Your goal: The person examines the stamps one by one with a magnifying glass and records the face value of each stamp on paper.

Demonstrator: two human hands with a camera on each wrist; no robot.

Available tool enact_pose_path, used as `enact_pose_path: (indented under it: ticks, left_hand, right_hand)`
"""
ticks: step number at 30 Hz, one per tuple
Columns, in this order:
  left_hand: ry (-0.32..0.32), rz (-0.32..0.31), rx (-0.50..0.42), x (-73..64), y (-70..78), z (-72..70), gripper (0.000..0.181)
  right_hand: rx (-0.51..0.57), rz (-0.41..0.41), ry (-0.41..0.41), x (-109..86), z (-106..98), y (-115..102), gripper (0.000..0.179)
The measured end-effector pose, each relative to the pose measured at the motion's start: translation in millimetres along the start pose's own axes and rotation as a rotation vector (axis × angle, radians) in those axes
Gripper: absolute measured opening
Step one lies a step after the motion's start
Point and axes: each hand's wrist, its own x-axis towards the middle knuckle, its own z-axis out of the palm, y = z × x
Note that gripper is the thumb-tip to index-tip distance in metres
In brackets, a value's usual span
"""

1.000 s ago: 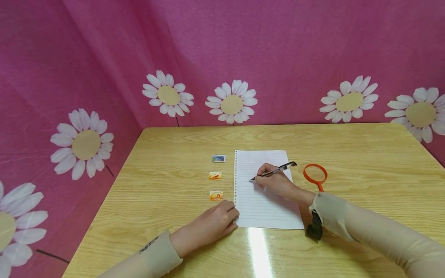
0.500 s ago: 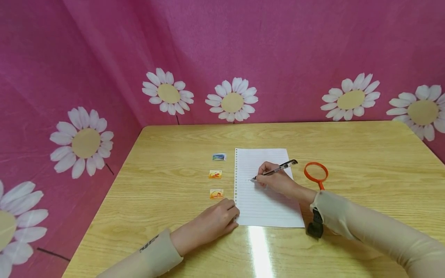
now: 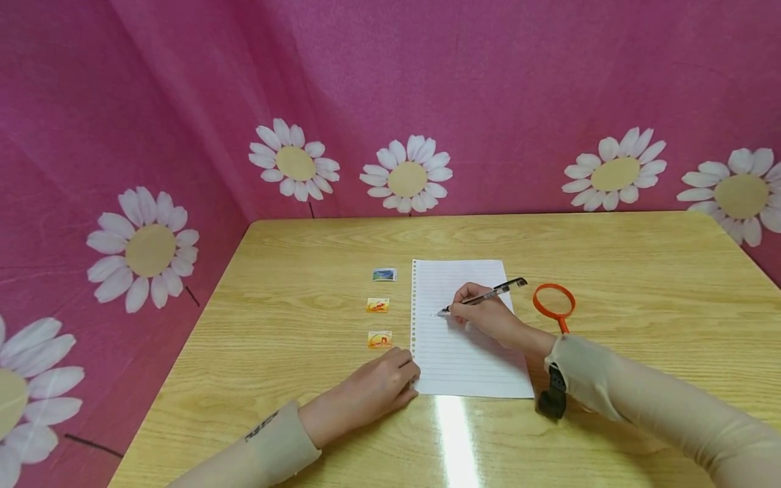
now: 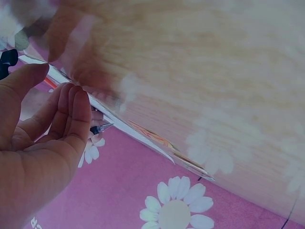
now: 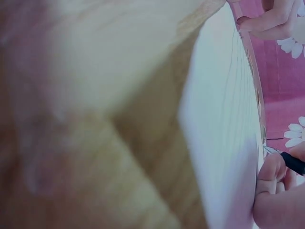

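In the head view my right hand (image 3: 485, 317) pinches a black-and-clear pen (image 3: 497, 291), its tip on a lined, hole-punched sheet of paper (image 3: 472, 366). Faint small marks show beside the tip. My left hand (image 3: 381, 381) rests on the table at the sheet's lower left edge, fingers loosely bent. The left wrist view shows the left fingertips (image 4: 82, 98) against the paper's edge. Three small stamps lie in a column left of the sheet: a blue one (image 3: 384, 274), a yellow-red one (image 3: 377, 305) and another yellow-red one (image 3: 379, 339), just above the left hand.
An orange-rimmed magnifying glass (image 3: 563, 324) lies right of the sheet, beyond the right forearm, its handle partly hidden by the sleeve. The wooden table (image 3: 293, 291) meets a pink flowered curtain (image 3: 488, 102) at its back and left. A dark strap (image 3: 552, 393) circles the right wrist.
The pen tip makes small movements over the same line on the paper, and its back end has swung slightly right. My left hand stays in place. The head view has tilted very slightly.
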Motion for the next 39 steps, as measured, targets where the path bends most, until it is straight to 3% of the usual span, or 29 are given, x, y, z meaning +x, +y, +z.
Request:
enact_pose_path:
  ticks: [8,16,34,39]
  left_hand:
    - [-0.005,-0.002,-0.012,1.2,1.3,-0.3,0.011]
    - [-0.006,0.006,-0.034,0.7,1.9,0.1,0.011]
    - [-0.024,-0.023,-0.071,0.7,0.1,-0.1,0.014]
    - [0.001,-0.012,-0.054,0.2,-0.6,0.5,0.014]
  right_hand:
    - [0.002,0.002,-0.005,-0.8,-3,1,0.012]
    - [0.110,-0.011,0.013,-5.0,-3,1,0.012]
    - [0.114,-0.051,0.006,-8.0,-7,-5,0.015]
    - [0.105,-0.055,0.007,-12.4,-11,-5,0.015]
